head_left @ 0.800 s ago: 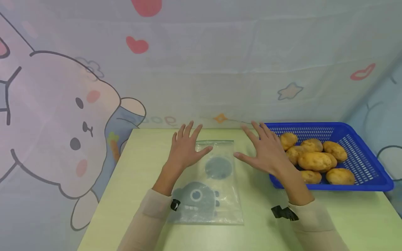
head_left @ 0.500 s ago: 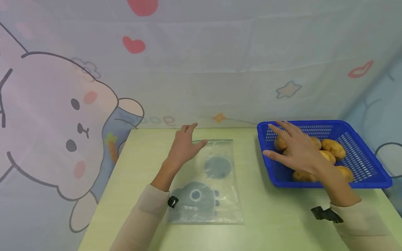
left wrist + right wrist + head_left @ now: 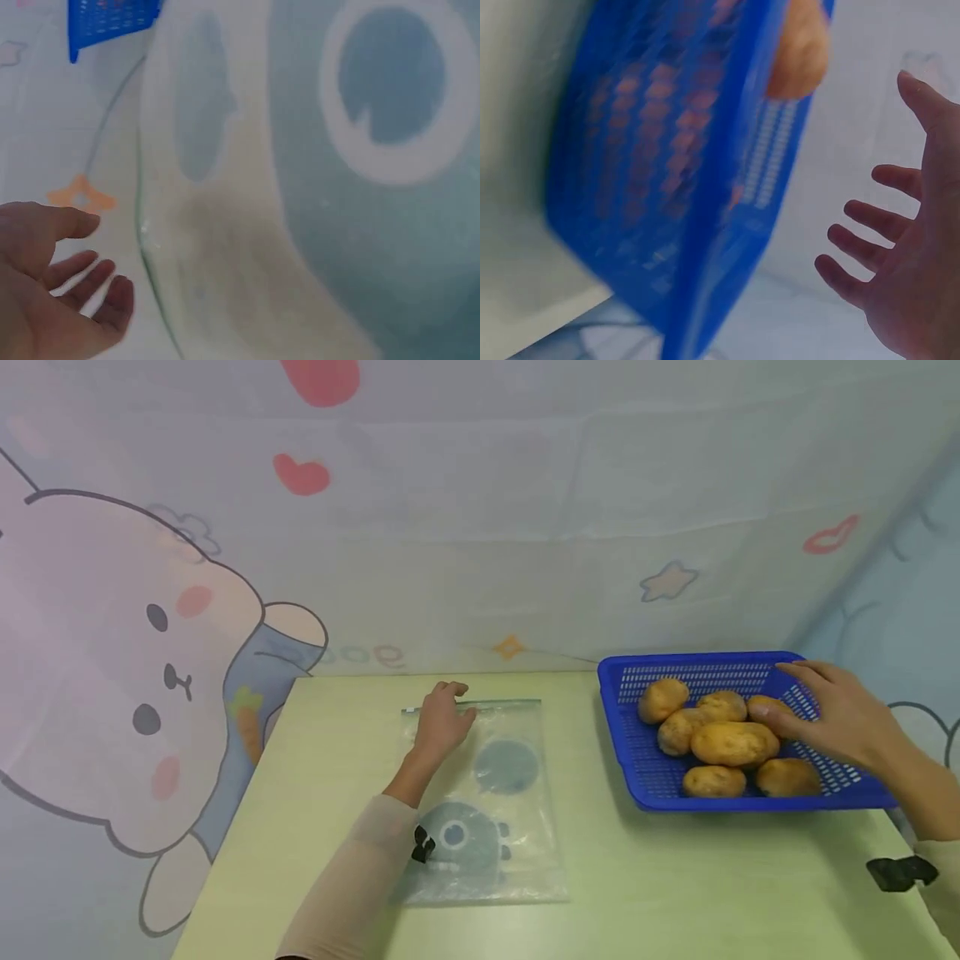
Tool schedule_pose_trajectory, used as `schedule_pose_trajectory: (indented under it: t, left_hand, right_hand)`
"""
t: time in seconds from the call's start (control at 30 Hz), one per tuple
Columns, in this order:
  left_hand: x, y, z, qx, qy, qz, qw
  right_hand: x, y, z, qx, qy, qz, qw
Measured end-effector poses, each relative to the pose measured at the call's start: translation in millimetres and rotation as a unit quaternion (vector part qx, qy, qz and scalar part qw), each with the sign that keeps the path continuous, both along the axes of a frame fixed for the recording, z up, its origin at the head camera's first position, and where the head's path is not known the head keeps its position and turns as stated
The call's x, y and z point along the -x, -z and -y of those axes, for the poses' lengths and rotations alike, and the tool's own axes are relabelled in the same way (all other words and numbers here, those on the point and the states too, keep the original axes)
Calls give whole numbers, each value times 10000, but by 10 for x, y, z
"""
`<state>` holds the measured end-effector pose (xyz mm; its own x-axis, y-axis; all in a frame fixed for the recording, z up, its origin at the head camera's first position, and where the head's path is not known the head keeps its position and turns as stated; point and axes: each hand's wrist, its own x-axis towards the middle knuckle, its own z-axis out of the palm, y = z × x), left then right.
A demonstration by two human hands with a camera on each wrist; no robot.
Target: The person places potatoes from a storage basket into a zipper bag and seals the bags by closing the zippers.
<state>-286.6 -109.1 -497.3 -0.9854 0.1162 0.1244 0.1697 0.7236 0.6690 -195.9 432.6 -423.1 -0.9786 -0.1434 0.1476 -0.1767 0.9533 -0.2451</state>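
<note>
A clear zip bag [image 3: 517,810] printed with a blue-grey cartoon creature lies flat on the table. Over its upper left part, close to the green zip edge, hovers my left hand [image 3: 441,725]; its fingers are loosely bent and hold nothing, as the left wrist view shows. To the right stands a blue plastic basket [image 3: 626,768] with several potatoes [image 3: 735,743] inside. My right hand [image 3: 851,714] is above the basket's right side, fingers spread, apart from the potatoes. In the right wrist view that hand [image 3: 900,240] holds nothing, with the basket's wall [image 3: 641,150] beside it.
The pale green table [image 3: 637,885] meets a printed cloth backdrop [image 3: 480,527] at its far edge. Another stretch of cloth hangs at the right, near the basket.
My right hand has moved right, from beside the bag across the basket to its right side. The left hand has lowered slightly toward the bag's zip edge, its fingers bending more.
</note>
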Motion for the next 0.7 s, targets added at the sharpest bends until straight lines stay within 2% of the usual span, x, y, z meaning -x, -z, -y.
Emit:
schedule_pose_trajectory:
  t: [0.1,0.2,0.33,0.43,0.57,0.7]
  left_hand:
    - [33,126,40,163,91,-99,9998]
    - [36,205,63,396,174,1,9991]
    - [38,247,71,590,283,120,9978]
    - [45,269,80,687,269,120,9972]
    - [58,291,101,770,91,154,9969]
    - [64,281,120,727,62,154,9972]
  right_hand:
    - [-26,131,-174,145,179,242,9994]
    - [-73,235,-314,342,325,358,9982]
    - [-119,309,-467,563,561,406,9960]
    - [-115,316,-568,524,757,472,9946]
    - [-63,303,-700,448,819,940,9912]
    - [-36,327,-794,698,966,1308,9842]
